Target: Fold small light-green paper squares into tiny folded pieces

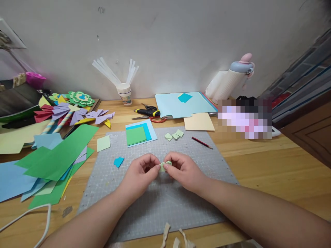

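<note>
A small piece of folded light green paper point(162, 167) is pinched between my two hands above the grey cutting mat point(144, 203). My left hand point(142, 170) grips its left end between thumb and forefinger. At its right end, my right hand point(184, 169) does the same. The fingers partly cover the paper, so its full shape is hidden. Just beyond my hands lie several small folded light green paper pieces point(174, 134). A blue paper scrap point(119, 162) rests left of my left hand.
Stacked green and blue squares point(136, 135) and a pencil point(202, 142) lie on the mat. Scissors point(147, 119) and a cutter point(147, 112) sit behind. Loose coloured sheets point(62, 155) and paper flowers point(74, 110) crowd the left; a paper cup point(125, 94) and bottle point(232, 81) stand by the wall.
</note>
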Demonstrator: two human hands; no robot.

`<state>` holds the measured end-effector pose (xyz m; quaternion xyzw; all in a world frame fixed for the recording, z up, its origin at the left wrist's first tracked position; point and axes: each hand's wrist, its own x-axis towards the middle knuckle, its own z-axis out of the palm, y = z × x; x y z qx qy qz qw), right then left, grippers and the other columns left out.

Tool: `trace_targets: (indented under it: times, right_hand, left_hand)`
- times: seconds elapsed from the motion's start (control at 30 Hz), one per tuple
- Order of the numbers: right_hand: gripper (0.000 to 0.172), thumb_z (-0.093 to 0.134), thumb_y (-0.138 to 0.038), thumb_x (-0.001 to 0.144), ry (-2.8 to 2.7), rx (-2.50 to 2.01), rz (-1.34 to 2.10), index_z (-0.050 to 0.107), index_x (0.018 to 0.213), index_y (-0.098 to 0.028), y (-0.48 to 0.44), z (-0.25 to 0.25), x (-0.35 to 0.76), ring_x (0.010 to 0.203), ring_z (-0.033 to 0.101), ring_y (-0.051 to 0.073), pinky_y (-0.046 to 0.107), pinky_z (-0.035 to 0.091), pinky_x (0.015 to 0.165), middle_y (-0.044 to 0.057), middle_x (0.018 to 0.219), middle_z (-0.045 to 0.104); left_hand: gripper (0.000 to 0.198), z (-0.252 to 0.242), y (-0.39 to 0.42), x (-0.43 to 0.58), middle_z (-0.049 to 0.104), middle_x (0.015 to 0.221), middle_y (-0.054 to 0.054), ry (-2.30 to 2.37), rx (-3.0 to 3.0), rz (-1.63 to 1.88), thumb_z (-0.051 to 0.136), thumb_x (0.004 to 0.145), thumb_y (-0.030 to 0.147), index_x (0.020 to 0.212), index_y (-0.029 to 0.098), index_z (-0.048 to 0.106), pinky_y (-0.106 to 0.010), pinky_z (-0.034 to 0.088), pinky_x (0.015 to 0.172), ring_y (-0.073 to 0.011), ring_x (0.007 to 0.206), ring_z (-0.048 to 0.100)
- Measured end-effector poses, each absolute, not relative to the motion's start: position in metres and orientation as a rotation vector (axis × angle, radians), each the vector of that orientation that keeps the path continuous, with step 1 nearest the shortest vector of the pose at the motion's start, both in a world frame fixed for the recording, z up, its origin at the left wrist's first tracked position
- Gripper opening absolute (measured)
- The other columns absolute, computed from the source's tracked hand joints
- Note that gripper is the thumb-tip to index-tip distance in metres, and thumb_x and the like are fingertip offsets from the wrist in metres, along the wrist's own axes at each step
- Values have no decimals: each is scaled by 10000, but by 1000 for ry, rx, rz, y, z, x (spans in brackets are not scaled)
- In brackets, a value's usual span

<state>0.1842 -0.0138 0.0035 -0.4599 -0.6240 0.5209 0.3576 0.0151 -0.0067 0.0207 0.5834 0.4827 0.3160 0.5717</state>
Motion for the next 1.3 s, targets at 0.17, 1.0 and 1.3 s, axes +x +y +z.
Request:
trace_targets:
  times: [0.17,1.0,1.3]
  right_hand:
    - [110,516,-229,816,-1687,-1201,1248,514,716,-182,-13,8,183,528,333,91,220,280,502,-64,573,356]
    - [109,534,-267,805,-1352,-1141,1533,508,735,-188,-12,6,182,501,474,91,223,386,513,-63,574,470]
    - [129,534,-252,815,-1506,-1201,1365,502,710,-185,-18,8,182,517,406,93,225,327,501,-58,567,435]
  left_hand:
    - [93,19,-7,14,473,626,33,1135,1401,760,572,724,240,689,169,522,-219,346,570,-108,597,430]
    - [267,27,-6,11,505,575,14,1061,1149,751,626,742,415,723,148,634,-231,306,546,-106,550,407]
    - [272,21,-5,13,496,603,35,927,1050,730,712,700,399,739,155,597,-221,298,558,-89,562,406]
